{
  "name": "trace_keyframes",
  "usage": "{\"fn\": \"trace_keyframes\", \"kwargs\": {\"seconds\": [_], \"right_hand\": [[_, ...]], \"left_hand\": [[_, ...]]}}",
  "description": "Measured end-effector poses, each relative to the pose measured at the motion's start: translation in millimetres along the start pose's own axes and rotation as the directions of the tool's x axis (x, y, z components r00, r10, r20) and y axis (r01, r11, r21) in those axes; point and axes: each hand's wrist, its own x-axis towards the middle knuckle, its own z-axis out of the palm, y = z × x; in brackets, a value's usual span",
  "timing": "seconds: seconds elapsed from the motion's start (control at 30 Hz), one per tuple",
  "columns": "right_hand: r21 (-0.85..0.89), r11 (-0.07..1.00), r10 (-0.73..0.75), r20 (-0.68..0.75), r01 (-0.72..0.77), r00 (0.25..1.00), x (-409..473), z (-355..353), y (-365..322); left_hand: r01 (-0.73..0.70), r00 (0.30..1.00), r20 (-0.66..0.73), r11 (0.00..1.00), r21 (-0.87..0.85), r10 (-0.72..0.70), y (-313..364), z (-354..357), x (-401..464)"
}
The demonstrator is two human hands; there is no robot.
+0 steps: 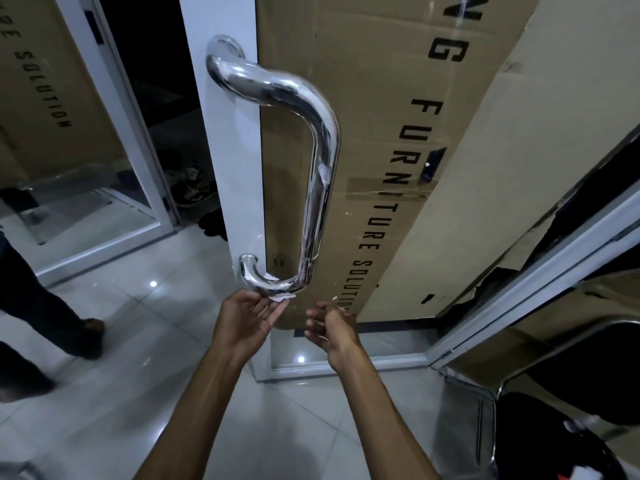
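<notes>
A long chrome pull handle (320, 174) is fixed to the white frame of a glass door (228, 140). Scraps of white protective film (282, 298) cling to the handle's lower bend and to a spot halfway up. My left hand (247, 318) is right under the lower bend, its fingers pinching the loose film there. A short way to the right and slightly lower, my right hand (330, 327) hovers apart from the handle, fingers loosely curled; whether it holds a scrap I cannot tell.
Behind the glass stands a tall cardboard box (398, 133) with black lettering. Another person's legs and shoe (88, 336) are at the left on the glossy tile floor. A black chair with metal frame (540, 438) sits at lower right. The doorway gap at the left is dark.
</notes>
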Motion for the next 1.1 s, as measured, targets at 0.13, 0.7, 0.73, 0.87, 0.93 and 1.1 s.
{"fn": "trace_keyframes", "kwargs": {"seconds": [0.13, 0.7, 0.73, 0.87, 0.93, 1.1], "right_hand": [[0.005, 1.0, 0.005, 0.026, -0.005, 1.0, -2.3, 1.0, -3.0], [0.214, 0.946, -0.256, 0.025, 0.245, 0.966, -17.4, -0.4, -91.8], [0.216, 0.933, -0.3, 0.018, 0.29, 0.954, -24.3, 1.9, -103.7], [0.216, 0.824, -0.54, 0.021, 0.523, 0.842, -70.2, 22.0, -156.7], [0.167, 0.734, -0.67, 0.021, 0.658, 0.742, -99.0, 33.8, -177.0], [0.029, 0.425, -0.903, 0.078, 0.905, 0.422, -161.0, 45.5, -212.0]], "left_hand": [[-0.078, 0.991, -0.103, 0.992, 0.095, 0.088, 11.9, -0.3, -4.5], [-0.584, 0.58, -0.17, 0.552, 0.595, 0.796, 106.3, 62.4, -58.0], [-0.627, 0.497, -0.097, 0.435, 0.647, 0.862, 118.7, 81.0, -66.8], [-0.727, 0.11, 0.228, -0.078, 0.682, 0.967, 158.7, 157.9, -100.2], [-0.643, -0.018, 0.418, -0.331, 0.691, 0.908, 167.9, 188.1, -111.4], [-0.542, 0.001, 0.718, -0.603, 0.586, 0.696, 170.7, 203.6, -126.8]]}}
